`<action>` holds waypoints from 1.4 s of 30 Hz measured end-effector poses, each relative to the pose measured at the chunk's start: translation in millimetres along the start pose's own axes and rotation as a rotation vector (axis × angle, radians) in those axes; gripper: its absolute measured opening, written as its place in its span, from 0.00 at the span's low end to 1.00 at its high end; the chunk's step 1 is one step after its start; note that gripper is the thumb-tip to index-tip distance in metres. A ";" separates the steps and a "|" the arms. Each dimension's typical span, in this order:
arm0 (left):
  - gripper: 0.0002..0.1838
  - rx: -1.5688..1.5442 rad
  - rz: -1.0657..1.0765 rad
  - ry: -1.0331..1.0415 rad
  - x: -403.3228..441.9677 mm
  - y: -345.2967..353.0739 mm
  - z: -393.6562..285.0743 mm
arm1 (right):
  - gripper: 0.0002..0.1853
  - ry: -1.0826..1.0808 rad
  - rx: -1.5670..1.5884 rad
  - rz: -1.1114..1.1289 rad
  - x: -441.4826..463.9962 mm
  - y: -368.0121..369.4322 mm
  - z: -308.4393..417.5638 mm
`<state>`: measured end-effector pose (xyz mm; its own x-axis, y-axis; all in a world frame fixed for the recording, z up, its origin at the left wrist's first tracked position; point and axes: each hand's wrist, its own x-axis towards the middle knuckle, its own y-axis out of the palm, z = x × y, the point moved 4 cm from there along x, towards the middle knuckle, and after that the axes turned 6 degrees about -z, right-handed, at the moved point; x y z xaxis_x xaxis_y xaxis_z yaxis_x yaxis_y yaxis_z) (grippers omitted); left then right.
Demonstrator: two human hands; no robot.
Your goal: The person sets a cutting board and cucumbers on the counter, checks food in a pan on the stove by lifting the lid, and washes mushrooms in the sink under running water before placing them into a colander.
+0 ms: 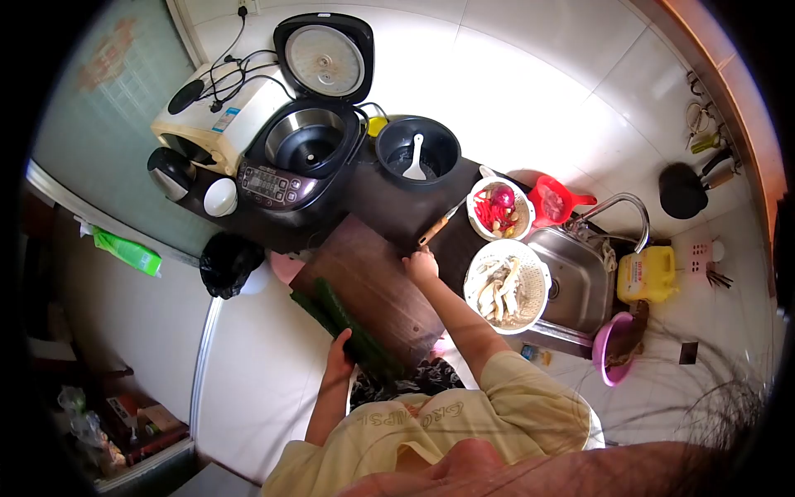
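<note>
Long dark green cucumbers (327, 306) lie along the left edge of a brown cutting board (373, 273), their lower ends in shadow. My left hand (338, 354) is closed around them near the board's lower left edge. Over the board's right edge, my right hand (421, 263) has bent fingers, with one fingertip at the end of a knife's wooden handle (434, 230). Whether it grips the handle is not clear. The knife's blade points up and right, away from me.
Behind the board are an open rice cooker (277, 186) and a black pot (443, 149) with a white paddle. On the right stand a basket of red vegetables (495, 207), a basket of pale pieces (501, 298), a red strainer (551, 203) and a sink (571, 290).
</note>
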<state>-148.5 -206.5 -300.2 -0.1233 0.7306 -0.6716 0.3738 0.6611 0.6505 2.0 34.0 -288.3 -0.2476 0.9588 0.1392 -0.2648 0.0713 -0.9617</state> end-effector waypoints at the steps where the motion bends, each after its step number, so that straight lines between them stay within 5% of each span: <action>1: 0.21 0.001 0.003 -0.003 0.6 -0.3 0.8 | 0.20 0.003 -0.002 -0.002 6.6 -2.4 -4.6; 3: 0.23 0.017 -0.040 -0.009 3.3 -1.7 2.7 | 0.19 0.301 0.231 0.105 23.6 -2.3 -32.6; 4: 0.23 0.017 -0.031 -0.008 4.7 -0.4 2.1 | 0.18 0.530 0.441 -0.090 26.2 -13.9 -49.0; 5: 0.21 0.017 -0.008 -0.003 3.8 0.7 3.1 | 0.21 0.644 0.455 -0.237 33.4 -12.7 -63.8; 7: 0.20 0.017 0.019 0.006 0.6 5.3 2.8 | 0.26 0.788 0.410 -0.139 43.9 -24.0 -66.0; 11: 0.19 0.009 0.007 0.034 3.7 12.6 2.0 | 0.29 0.742 0.270 -0.029 74.3 -0.2 -71.0; 13: 0.19 -0.032 -0.001 0.021 6.9 7.8 5.6 | 0.32 0.867 0.437 0.047 81.2 23.9 -83.0; 15: 0.18 0.000 -0.025 0.017 15.7 -0.1 11.9 | 0.32 0.801 0.482 -0.046 74.7 17.8 -74.6; 19: 0.16 0.007 -0.092 0.157 15.1 24.1 14.9 | 0.21 0.020 0.550 -0.386 -17.7 -56.1 -14.7; 21: 0.18 0.003 -0.118 0.115 13.6 26.3 14.8 | 0.10 0.093 0.746 0.110 -92.9 -72.8 1.1; 22: 0.20 -0.010 -0.136 0.093 15.9 29.3 13.6 | 0.07 -0.023 0.815 0.124 -134.5 -50.4 -8.6; 23: 0.20 0.008 -0.128 0.076 14.3 34.7 13.6 | 0.12 0.539 1.006 0.671 -177.5 -46.1 -24.3; 24: 0.20 0.002 -0.151 0.083 10.6 40.0 11.7 | 0.23 0.897 1.229 0.734 -204.0 -60.8 -39.9; 26: 0.20 0.009 -0.163 0.081 12.3 48.2 11.5 | 0.37 1.393 1.527 0.421 -232.5 -77.7 -79.9; 28: 0.21 -0.008 -0.162 0.086 11.7 49.7 11.3 | 0.45 1.355 1.544 0.153 -227.8 -73.5 -128.4; 32: 0.21 -0.031 -0.202 0.070 11.8 61.8 20.6 | 0.13 1.458 1.349 -0.297 -211.3 -75.3 -206.3; 42: 0.22 -0.030 -0.270 0.049 18.6 118.2 42.0 | 0.09 1.381 1.328 -0.200 -247.9 -160.0 -278.9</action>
<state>-68.0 -122.0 -250.7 -0.2597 0.5343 -0.8044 0.2944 0.8372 0.4610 365.7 -138.4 -234.9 0.4929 0.5328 -0.6879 -0.7893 0.6065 -0.0957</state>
